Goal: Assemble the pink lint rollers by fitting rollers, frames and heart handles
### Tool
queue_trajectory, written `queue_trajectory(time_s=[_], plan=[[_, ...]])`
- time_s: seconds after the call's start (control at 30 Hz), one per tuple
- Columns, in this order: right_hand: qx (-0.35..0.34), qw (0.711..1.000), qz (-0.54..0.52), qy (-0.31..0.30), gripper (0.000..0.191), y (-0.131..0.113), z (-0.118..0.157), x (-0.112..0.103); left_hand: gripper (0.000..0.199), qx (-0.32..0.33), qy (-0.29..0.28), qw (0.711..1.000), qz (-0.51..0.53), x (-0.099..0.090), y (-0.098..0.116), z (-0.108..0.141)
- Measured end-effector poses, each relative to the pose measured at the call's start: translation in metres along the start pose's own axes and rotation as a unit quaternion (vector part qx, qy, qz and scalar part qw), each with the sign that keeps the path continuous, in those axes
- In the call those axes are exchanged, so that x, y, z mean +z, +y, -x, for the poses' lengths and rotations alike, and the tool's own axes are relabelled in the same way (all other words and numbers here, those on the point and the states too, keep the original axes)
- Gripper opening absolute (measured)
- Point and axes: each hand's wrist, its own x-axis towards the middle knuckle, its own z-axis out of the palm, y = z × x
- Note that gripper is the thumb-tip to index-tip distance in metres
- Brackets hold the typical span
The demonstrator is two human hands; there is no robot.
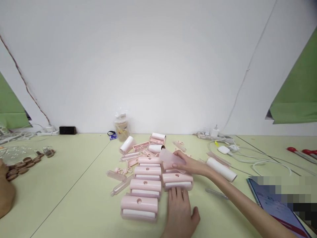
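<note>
My left hand [180, 207] rests on the table with its fingers outstretched and thumb apart. Its fingertips touch the front edge of a pink lint roller head [177, 180] with a white roll inside. Further back, my right hand [189, 163] pinches a thin, translucent pink cover [170, 156] above another pink lint roller head [169, 167], which it partly hides. Left of my hands, several similar pink heads stand in a column, the nearest one [139, 206] closest to me.
Behind lie loose pink parts, white paper rolls [127, 144] and clear pink handles [122, 185]. A bagged cup [121, 128] stands by the wall. On the right are a long white roll [221, 169], cables and a tablet [274, 205]. Another person's arm [6, 193] is left, near brown discs [23, 166].
</note>
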Motion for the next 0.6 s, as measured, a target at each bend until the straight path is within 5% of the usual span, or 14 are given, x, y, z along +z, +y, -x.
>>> queue_trajectory(time_s=[0.23, 0.33, 0.5, 0.6], plan=[[0.058, 0.996, -0.033, 0.059, 0.053, 0.005, -0.001, 0.006, 0.037, -0.049, -0.005, 0.999, -0.004, 0.003, -0.001, -0.014], [0.043, 0.995, -0.054, 0.067, 0.051, 0.001, -0.015, 0.013, 0.039, -0.054, 0.037, 0.998, -0.003, 0.007, -0.007, -0.017], [0.004, 0.987, -0.081, 0.137, 0.052, -0.002, -0.005, 0.001, 0.007, 0.098, 0.177, 0.979, -0.026, 0.008, -0.013, -0.012], [-0.007, 0.986, -0.081, 0.145, 0.05, 0.001, 0.034, -0.006, 0.015, 0.245, 0.243, 0.938, -0.003, 0.002, -0.003, -0.002]])
